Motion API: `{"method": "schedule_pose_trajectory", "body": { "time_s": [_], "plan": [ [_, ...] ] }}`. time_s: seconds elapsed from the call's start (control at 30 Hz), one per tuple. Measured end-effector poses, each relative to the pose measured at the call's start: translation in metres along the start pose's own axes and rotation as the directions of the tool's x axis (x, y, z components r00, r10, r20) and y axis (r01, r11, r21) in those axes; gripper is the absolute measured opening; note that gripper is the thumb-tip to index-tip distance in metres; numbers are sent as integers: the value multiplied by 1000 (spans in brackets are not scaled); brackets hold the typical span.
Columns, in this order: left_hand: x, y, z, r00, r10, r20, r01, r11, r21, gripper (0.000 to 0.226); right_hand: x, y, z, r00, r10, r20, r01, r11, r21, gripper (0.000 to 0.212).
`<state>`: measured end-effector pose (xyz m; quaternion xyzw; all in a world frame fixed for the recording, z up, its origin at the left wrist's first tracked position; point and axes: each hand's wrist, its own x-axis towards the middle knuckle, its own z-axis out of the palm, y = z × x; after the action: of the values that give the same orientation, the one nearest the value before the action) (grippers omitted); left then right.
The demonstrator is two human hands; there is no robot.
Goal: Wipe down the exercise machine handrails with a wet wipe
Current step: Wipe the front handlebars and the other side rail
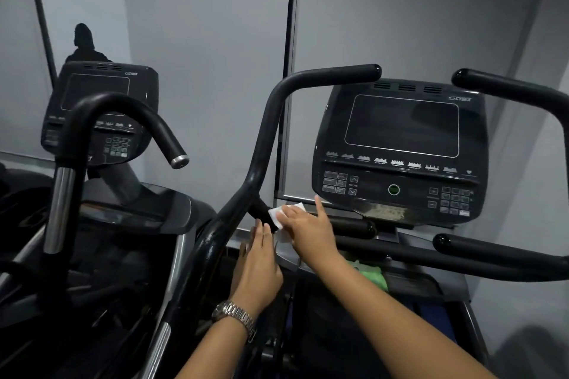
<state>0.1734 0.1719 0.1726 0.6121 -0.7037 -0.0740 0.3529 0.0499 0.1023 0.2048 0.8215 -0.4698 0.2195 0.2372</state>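
A white wet wipe (276, 215) lies over the short black inner grip (260, 208) that branches off the machine's long curved left handrail (267, 132). My right hand (308, 229) holds the wipe against that grip, with the index finger sticking straight up toward the console. My left hand (258, 271), a metal watch on its wrist, reaches in just below with straight fingers. Its fingertips are beside the lower edge of the wipe and close to the handrail. The right handrail (508, 92) and a lower right grip (492, 252) are free of hands.
The dark console (400, 148) with its screen and keypad stands right behind my hands. Something green (369, 275) lies in the tray below it. A second, similar machine (98, 114) with a curved handle (123, 108) stands close on the left. Grey wall panels are behind.
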Motion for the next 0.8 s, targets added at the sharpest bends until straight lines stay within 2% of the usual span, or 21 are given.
{"method": "schedule_pose_trajectory", "body": {
  "time_s": [0.1, 0.17, 0.23, 0.33, 0.53, 0.6, 0.67, 0.73, 0.8],
  "plan": [
    [-1, 2, 0, 999, -9, -52, 6, 998, -66, 74, -9, 11, 0, 987, 109, -121, -103, 993, 55, 30],
    [0, 5, -2, 994, -14, -113, 0, 993, -117, 67, -8, 7, -1, 980, 154, -129, -142, 985, 99, 17],
    [6, 10, -5, 988, -28, -151, -8, 973, -229, 64, -5, 2, -3, 979, 188, -82, -176, 975, 135, 14],
    [22, 17, -4, 987, -28, -158, -30, 934, -355, 63, -5, 8, -6, 971, 234, -49, -223, 959, 178, 31],
    [41, 26, 15, 989, -20, -147, -37, 927, -373, 52, -6, 18, -12, 973, 229, -9, -217, 934, 282, 66],
    [44, 25, 16, 987, 32, -155, -79, 947, -310, 54, -14, 29, -20, 969, 247, 0, -238, 935, 261, 68],
    [46, 21, 16, 977, 133, -167, -161, 972, -172, 60, -31, 46, -28, 959, 278, -52, -264, 946, 188, 66],
    [48, 17, 21, 951, 256, -176, -257, 966, 18, 58, -53, 70, -36, 947, 288, -140, -268, 952, 148, 53],
    [50, 15, 27, 933, 309, -183, -284, 947, 149, 46, -70, 94, -45, 945, 299, -136, -272, 944, 184, 39]
  ]
}}
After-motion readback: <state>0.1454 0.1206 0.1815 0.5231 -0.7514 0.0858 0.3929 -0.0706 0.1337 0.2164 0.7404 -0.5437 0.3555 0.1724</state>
